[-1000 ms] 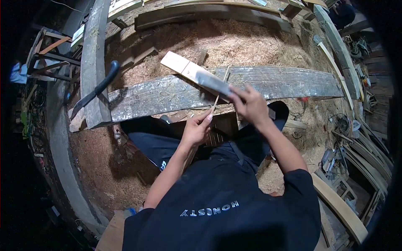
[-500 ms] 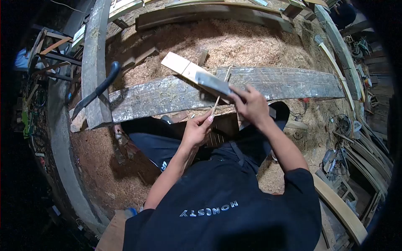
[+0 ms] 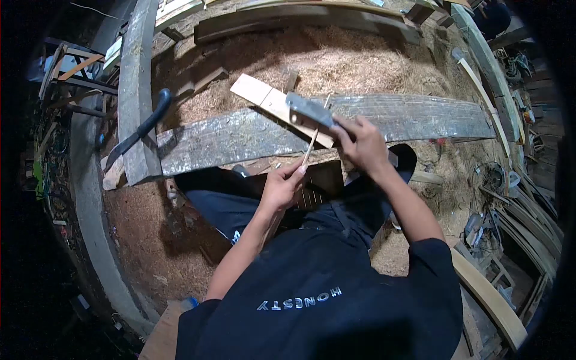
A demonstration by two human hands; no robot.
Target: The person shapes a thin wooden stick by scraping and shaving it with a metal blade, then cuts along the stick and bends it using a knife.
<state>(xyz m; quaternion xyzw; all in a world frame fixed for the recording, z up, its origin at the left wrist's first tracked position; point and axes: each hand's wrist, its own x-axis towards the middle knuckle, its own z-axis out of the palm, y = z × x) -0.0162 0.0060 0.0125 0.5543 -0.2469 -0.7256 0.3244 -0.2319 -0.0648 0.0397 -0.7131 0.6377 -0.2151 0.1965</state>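
My left hand (image 3: pixel 282 187) pinches the near end of a thin wooden stick (image 3: pixel 311 148) between thumb and fingers. The stick slants up and away, over a pale board (image 3: pixel 255 91) lying across a weathered plank (image 3: pixel 222 143). My right hand (image 3: pixel 364 147) is closed round a broad-bladed knife (image 3: pixel 311 110), its grey blade pointing up to the left. That blade crosses above the stick and hides part of it. Whether blade and stick touch, I cannot tell. The knife's handle is mostly covered by my fingers.
On the left, a curved black-handled blade (image 3: pixel 129 142) rests over a thick beam (image 3: pixel 135 78). Wood shavings (image 3: pixel 354 63) cover the ground beyond the plank. A dark beam (image 3: pixel 288 23) lies at the back. Curved wooden strips (image 3: pixel 519 231) are piled on the right.
My right hand has tilted the knife, raising its blade slightly and showing more of the pale board below it. My left hand and the stick stay almost still.
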